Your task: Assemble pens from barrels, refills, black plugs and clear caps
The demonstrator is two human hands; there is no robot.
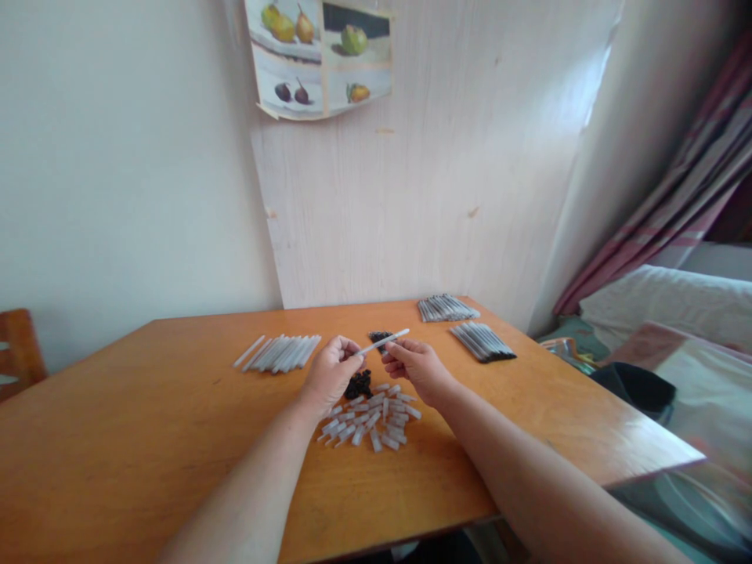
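Fingers of the left hand [329, 374] clamp 1 pale tube [385, 341] above the bench [176, 446], grip of the right hand [423, 368] unclear; 2 stacks [482, 342] rightward look finished, loose tubes [285, 354], black pieces [359, 384], translucent pieces [388, 419] apparently pending.

Head cam on my end: both bare forearms in from the bottom edge, left forearm [258, 478] and right forearm [522, 462] angled inward. Left hand [332, 372] has fingers curled, thumb pressed in a pinch, back of the thumb side up. Right hand [418, 368] faces it, fingers bent and pointing left; can't tell if its fingertips meet. Hands near each other, apart, about level. Wrists roughly in line with forearms.
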